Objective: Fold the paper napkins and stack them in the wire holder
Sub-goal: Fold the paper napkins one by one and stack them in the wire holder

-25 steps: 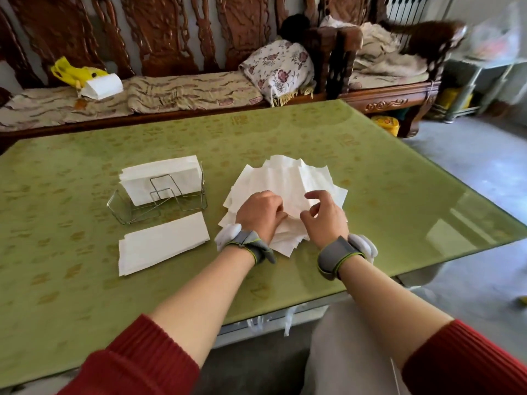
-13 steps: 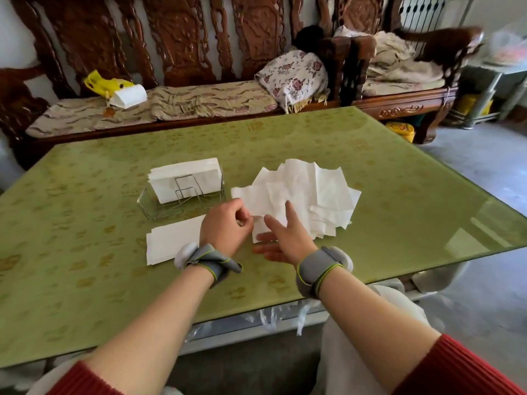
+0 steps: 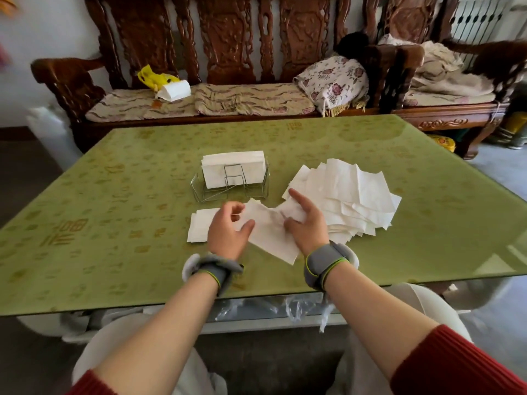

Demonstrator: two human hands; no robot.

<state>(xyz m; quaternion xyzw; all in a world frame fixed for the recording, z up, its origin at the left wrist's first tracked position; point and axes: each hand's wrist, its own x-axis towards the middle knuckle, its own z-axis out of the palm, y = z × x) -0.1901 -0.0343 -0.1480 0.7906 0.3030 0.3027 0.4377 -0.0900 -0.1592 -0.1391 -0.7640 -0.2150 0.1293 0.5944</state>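
Note:
A loose white napkin [image 3: 269, 233] lies between my hands on the green table [image 3: 114, 223]. My left hand [image 3: 228, 232] grips its left edge and my right hand [image 3: 306, 226] pinches its right end. To the right is a fanned pile of unfolded napkins [image 3: 350, 195]. A folded napkin [image 3: 199, 228] lies flat under my left hand's side. Behind it stands the wire holder [image 3: 231, 183] with several folded napkins [image 3: 232, 166] upright in it.
A carved wooden bench [image 3: 228, 52] runs along the table's far side, with cushions, a floral pillow [image 3: 336, 81], a yellow bag and a white packet [image 3: 174, 89]. The table's near edge is close to my knees.
Both hands drew one napkin off the pile toward the left and the near edge. The head view shifted left, so the holder and pile sit more to the right.

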